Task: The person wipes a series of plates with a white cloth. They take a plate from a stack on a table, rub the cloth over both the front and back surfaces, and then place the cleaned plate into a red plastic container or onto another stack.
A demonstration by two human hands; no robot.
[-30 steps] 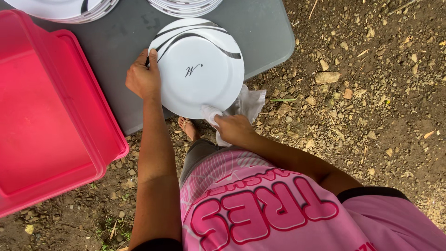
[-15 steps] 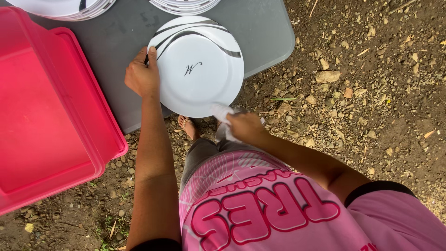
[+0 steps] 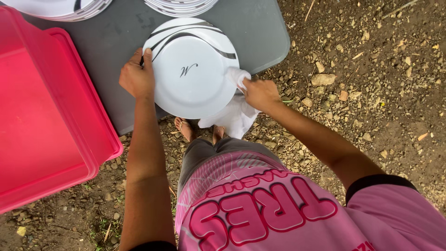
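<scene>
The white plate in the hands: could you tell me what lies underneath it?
Under the white plate show the grey table, the hanging white cloth and sandalled feet; anything directly beneath is covered.

Left hand: the left hand (image 3: pixel 136 78) was closed in a grip at about 9 o'clock of the view centre, with the thumb lying on top and pointing to 12 o'clock.
Left arm: the forearm was bare and almost straight, running from 6 o'clock up to the wrist.
Right hand: the right hand (image 3: pixel 261 94) was curled shut, knuckles up, fingers pinched toward 10 o'clock.
Right arm: the forearm was bare, coming in from 4 o'clock, elbow bent.
</scene>
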